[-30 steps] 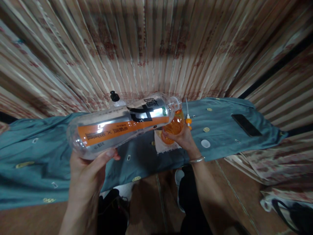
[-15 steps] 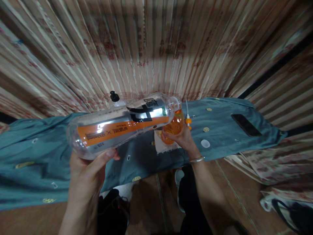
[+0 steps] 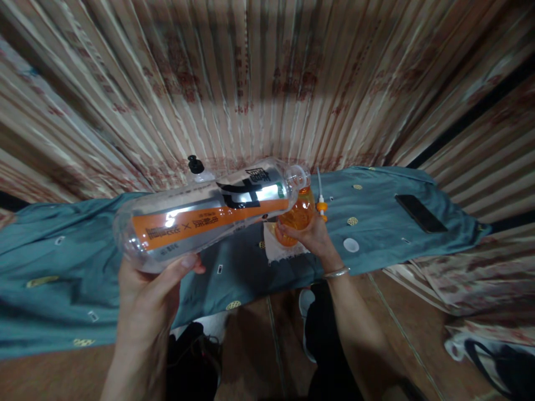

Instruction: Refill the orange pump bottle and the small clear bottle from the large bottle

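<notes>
My left hand (image 3: 156, 287) grips the base end of a large clear plastic bottle (image 3: 217, 209) with an orange and silver label. The bottle is tipped nearly level, its uncapped neck pointing right, over the mouth of an orange translucent bottle (image 3: 298, 214). My right hand (image 3: 315, 234) is wrapped round that orange bottle, which stands on a pale cloth (image 3: 276, 250). Whether liquid passes between the two cannot be made out. Just right of the orange bottle lies an orange pump top (image 3: 321, 207) with a thin tube. A small white cap (image 3: 351, 245) rests nearby.
A teal patterned cloth (image 3: 234, 278) covers the narrow table. Behind the large bottle stands a bottle with a black pump top (image 3: 195, 165). At the right lies a dark phone (image 3: 420, 213). Pleated curtains (image 3: 259, 83) hang close behind the table.
</notes>
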Demonstrator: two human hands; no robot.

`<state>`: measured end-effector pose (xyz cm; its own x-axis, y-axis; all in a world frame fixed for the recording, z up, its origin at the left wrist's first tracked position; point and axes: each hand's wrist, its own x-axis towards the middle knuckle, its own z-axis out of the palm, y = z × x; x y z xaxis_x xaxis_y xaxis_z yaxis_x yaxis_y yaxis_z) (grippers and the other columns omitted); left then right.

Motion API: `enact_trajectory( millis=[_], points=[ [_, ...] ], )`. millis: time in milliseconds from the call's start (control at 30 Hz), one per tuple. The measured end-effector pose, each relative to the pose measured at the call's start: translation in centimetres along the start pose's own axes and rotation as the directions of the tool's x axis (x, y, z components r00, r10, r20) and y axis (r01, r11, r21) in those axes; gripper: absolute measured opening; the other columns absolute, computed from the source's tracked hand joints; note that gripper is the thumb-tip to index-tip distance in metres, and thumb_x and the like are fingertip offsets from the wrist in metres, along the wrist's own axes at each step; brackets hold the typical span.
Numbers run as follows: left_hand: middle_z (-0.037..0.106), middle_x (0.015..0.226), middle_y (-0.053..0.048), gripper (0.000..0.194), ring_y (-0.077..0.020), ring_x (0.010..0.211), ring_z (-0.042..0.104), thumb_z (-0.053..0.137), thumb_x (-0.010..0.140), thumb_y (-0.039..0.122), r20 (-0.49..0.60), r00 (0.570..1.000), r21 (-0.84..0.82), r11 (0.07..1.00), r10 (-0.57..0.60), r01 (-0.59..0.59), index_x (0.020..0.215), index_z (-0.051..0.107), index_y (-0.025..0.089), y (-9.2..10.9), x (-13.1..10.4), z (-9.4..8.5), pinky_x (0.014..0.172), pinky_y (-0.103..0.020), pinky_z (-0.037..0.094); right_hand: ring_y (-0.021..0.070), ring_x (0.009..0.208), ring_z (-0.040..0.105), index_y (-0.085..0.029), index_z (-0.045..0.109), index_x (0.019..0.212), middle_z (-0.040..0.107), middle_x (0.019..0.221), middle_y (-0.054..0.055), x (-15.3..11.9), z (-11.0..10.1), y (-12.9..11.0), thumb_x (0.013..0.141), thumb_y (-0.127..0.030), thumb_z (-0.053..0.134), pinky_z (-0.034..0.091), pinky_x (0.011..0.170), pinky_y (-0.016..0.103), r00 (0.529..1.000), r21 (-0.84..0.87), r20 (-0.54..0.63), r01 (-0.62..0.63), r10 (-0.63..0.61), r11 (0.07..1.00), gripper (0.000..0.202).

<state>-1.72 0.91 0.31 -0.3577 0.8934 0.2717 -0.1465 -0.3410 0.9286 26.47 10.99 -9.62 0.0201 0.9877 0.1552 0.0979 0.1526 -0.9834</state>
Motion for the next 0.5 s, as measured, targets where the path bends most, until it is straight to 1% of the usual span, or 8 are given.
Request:
enact_trajectory(
  millis=[100,267,400,500],
  points=[
    [0.077,0.075,-0.002,0.039,-0.0159,0.056,0.069,0.102,0.057,0.021,0.007,1.000,-0.004,1.000,-0.001,0.001,0.091,0.083,0.018,-0.12,0.04,-0.05,0.043,-0.022,0.059,0.0342,0.118,0.081,-0.023,0.070,0.128,0.085,0.122,0.009,0.01,-0.03,0.18,0.059,-0.042,0.103,0.067,0.108,0.049,1.000,0.007,-0.006,-0.004,0.004,1.000,0.080],
    [0.076,0.074,-0.001,0.037,-0.0155,0.055,0.069,0.101,0.059,0.020,0.032,0.999,-0.013,1.000,0.024,-0.023,0.091,0.083,0.018,-0.23,0.17,-0.21,0.043,-0.022,0.058,0.0346,0.121,0.080,-0.024,0.070,0.125,0.084,0.126,0.009,0.05,-0.22,0.61,0.063,-0.042,0.101,0.066,0.110,0.050,1.000,-0.012,-0.001,0.016,-0.016,1.000,0.072],
    [0.078,0.079,-0.003,0.041,-0.0162,0.058,0.069,0.101,0.058,0.021,0.012,1.000,0.006,1.000,0.003,-0.003,0.095,0.084,0.018,-0.27,0.14,-0.32,0.043,-0.023,0.058,0.0338,0.121,0.080,-0.023,0.070,0.127,0.084,0.125,0.009,0.08,-0.23,0.49,0.063,-0.043,0.102,0.067,0.109,0.049,1.000,-0.022,0.002,0.019,-0.019,1.000,0.074],
    [0.076,0.077,-0.003,0.042,-0.0162,0.058,0.068,0.101,0.057,0.021,-0.001,1.000,0.014,1.000,-0.002,0.002,0.095,0.083,0.018,-0.31,0.08,-0.27,0.043,-0.023,0.057,0.0339,0.119,0.081,-0.024,0.070,0.128,0.085,0.123,0.009,0.09,-0.16,0.27,0.061,-0.044,0.103,0.066,0.110,0.050,1.000,-0.019,0.006,0.023,-0.023,1.000,0.078]
  ],
)
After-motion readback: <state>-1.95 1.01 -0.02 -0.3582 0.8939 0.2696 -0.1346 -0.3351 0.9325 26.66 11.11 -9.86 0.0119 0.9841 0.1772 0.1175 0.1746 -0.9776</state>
